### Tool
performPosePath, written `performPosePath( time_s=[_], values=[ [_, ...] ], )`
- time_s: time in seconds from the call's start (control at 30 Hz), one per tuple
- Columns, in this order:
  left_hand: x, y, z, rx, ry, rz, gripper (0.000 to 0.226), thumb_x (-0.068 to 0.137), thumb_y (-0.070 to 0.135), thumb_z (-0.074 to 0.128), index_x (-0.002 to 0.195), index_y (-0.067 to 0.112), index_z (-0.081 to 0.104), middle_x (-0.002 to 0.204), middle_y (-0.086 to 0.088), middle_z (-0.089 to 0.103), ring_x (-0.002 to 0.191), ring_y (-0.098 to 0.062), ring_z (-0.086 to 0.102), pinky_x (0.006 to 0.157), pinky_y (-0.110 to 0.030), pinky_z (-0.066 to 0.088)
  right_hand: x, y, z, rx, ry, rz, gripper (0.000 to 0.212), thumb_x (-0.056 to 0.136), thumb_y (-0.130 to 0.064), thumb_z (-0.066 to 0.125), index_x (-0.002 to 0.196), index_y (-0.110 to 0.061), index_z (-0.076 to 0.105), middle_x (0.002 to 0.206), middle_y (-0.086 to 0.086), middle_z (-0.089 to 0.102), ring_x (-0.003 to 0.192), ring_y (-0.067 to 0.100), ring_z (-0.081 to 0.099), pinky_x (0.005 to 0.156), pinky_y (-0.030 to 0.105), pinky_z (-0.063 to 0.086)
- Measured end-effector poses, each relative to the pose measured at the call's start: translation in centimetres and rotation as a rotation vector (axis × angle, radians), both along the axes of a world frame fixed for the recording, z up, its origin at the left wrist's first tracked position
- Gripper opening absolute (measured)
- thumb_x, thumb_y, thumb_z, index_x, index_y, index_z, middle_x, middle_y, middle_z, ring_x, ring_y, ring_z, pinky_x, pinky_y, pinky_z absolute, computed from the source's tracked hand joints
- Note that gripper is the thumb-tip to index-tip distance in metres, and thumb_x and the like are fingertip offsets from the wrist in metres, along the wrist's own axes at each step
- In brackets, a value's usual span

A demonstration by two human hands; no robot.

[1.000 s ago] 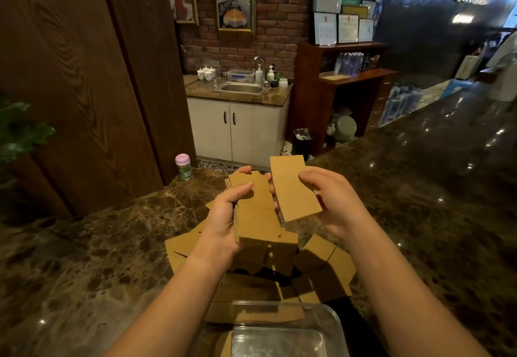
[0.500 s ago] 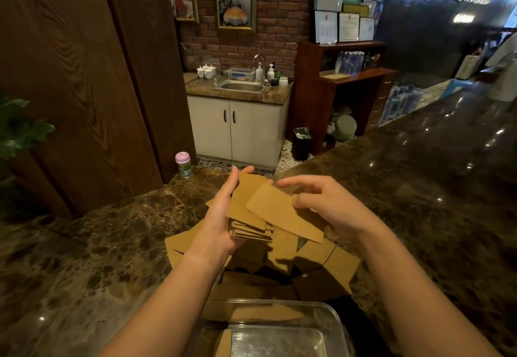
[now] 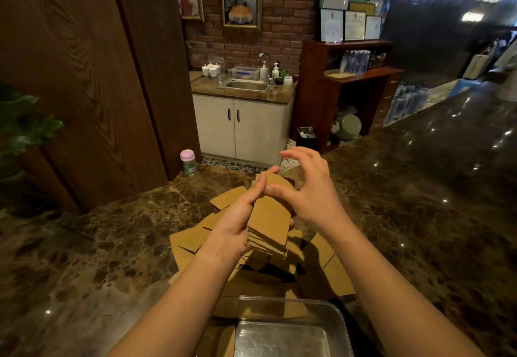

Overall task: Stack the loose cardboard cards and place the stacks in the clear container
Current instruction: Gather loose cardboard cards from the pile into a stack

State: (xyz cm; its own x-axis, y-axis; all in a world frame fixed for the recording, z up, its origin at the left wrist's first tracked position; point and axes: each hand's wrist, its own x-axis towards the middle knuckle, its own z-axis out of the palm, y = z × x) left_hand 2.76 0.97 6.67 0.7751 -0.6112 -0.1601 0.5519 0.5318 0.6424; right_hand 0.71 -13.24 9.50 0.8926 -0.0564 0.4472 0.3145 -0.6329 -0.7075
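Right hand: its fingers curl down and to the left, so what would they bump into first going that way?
Most likely the stack of cards that the left hand grips; the right hand hovers just over its far end, though depth is hard to judge.

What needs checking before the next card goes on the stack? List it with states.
1. Card stack gripped by left hand: ok.
2. Stack edges squared: not ok, lower cards fan out.
3. Right hand free to pick: ok, thumb only touches the top card.
4. Loose cards left on the marble counter: ok, plenty.
5. Clear container within reach, open: ok.
6. Cards already in container: cannot tell.
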Motion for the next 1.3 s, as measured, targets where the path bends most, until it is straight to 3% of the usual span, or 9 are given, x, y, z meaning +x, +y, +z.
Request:
performPosePath(
  time_s=[0.13, 0.27, 0.37, 0.43, 0.63, 0.77, 0.93, 1.17, 1.3],
  values=[
    [1.2, 0.5, -0.3, -0.012, 0.052, 0.221, 0.045, 0.084, 0.040, 0.066, 0.127, 0.025, 0.066, 0.111, -0.018, 0.069, 0.098, -0.032, 0.067, 0.096, -0.054, 0.049, -1.4, -1.0, -0.5, 0.169, 0.231, 0.219, 0.069, 0.075, -0.061, 0.073, 0.134, -0.055, 0.039, 0.143, -0.023, 0.036, 0.136, 0.006, 0.032, 0.111, 0.038, 0.035],
    [1.0, -0.4, -0.3, -0.053, 0.178, 0.277, 0.052, 0.092, 0.052, 0.056, 0.077, 0.009, 0.080, 0.081, -0.017, 0.074, 0.076, -0.031, 0.074, 0.078, -0.048, 0.053, -1.5, -0.6, -3.1, -0.328, 0.172, 0.356, 0.067, 0.079, -0.079, 0.048, 0.139, -0.050, 0.039, 0.155, -0.017, 0.026, 0.147, 0.007, 0.007, 0.119, 0.047, 0.017],
    [0.6, -1.2, -0.7, -0.103, 0.242, 0.285, 0.040, 0.095, 0.047, 0.055, 0.101, 0.011, 0.071, 0.093, -0.020, 0.072, 0.083, -0.032, 0.072, 0.084, -0.045, 0.054, -1.1, -0.2, -4.3, -0.334, 0.045, 0.240, 0.065, 0.088, -0.078, 0.018, 0.136, -0.039, 0.039, 0.149, -0.006, 0.041, 0.144, 0.013, 0.020, 0.118, 0.052, 0.022],
    [0.6, -1.0, -1.2, -0.090, 0.227, 0.268, 0.046, 0.098, 0.041, 0.050, 0.084, 0.006, 0.077, 0.085, -0.019, 0.072, 0.074, -0.028, 0.072, 0.080, -0.040, 0.053, -1.0, -0.5, -4.8, -0.314, 0.028, 0.211, 0.060, 0.089, -0.077, 0.014, 0.131, -0.041, 0.037, 0.145, -0.004, 0.043, 0.141, 0.012, 0.022, 0.117, 0.048, 0.023],
    [1.5, 0.4, -2.2, -0.019, 0.268, 0.418, 0.030, 0.095, 0.043, 0.056, 0.105, 0.016, 0.066, 0.091, -0.017, 0.069, 0.083, -0.031, 0.068, 0.083, -0.050, 0.055, 0.4, -2.5, -6.2, 0.218, 0.450, 0.093, 0.063, 0.088, -0.074, 0.037, 0.138, -0.036, 0.036, 0.140, -0.009, 0.043, 0.124, 0.017, 0.050, 0.098, 0.032, 0.048],
    [2.9, 2.0, -3.7, -0.042, 0.346, 0.463, 0.031, 0.095, 0.045, 0.057, 0.117, 0.023, 0.059, 0.109, -0.018, 0.062, 0.089, -0.030, 0.063, 0.092, -0.048, 0.052, 2.4, -4.0, -9.9, -0.210, 0.974, -0.169, 0.108, 0.071, -0.082, 0.058, 0.149, -0.012, 0.033, 0.146, 0.011, 0.050, 0.126, 0.030, 0.053, 0.101, 0.045, 0.048],
    [3.7, 3.0, -5.1, -0.044, 0.365, 0.500, 0.026, 0.094, 0.045, 0.057, 0.110, 0.024, 0.054, 0.097, -0.019, 0.064, 0.078, -0.031, 0.065, 0.080, -0.046, 0.055, 3.1, -1.8, -12.6, -0.456, 0.990, -0.279, 0.111, 0.067, -0.070, 0.074, 0.148, -0.008, 0.030, 0.143, 0.015, 0.052, 0.127, 0.033, 0.053, 0.097, 0.042, 0.050],
    [3.9, 3.9, -5.6, -0.050, 0.374, 0.492, 0.025, 0.094, 0.045, 0.058, 0.108, 0.025, 0.055, 0.097, -0.016, 0.061, 0.073, -0.029, 0.064, 0.081, -0.046, 0.054, 3.6, -3.3, -12.6, 0.147, 1.087, -0.172, 0.034, 0.080, -0.011, 0.079, 0.110, -0.014, 0.063, 0.108, 0.002, 0.066, 0.091, 0.016, 0.058, 0.075, 0.029, 0.047],
    [3.7, 4.0, -5.4, -0.079, 0.380, 0.496, 0.026, 0.093, 0.045, 0.059, 0.108, 0.023, 0.054, 0.103, -0.016, 0.058, 0.077, -0.028, 0.062, 0.083, -0.045, 0.054, 3.2, -5.7, -11.3, 0.533, 1.018, -0.253, 0.029, 0.087, -0.009, 0.069, 0.115, -0.017, 0.064, 0.111, 0.005, 0.067, 0.098, 0.020, 0.059, 0.072, 0.032, 0.046]
  ],
)
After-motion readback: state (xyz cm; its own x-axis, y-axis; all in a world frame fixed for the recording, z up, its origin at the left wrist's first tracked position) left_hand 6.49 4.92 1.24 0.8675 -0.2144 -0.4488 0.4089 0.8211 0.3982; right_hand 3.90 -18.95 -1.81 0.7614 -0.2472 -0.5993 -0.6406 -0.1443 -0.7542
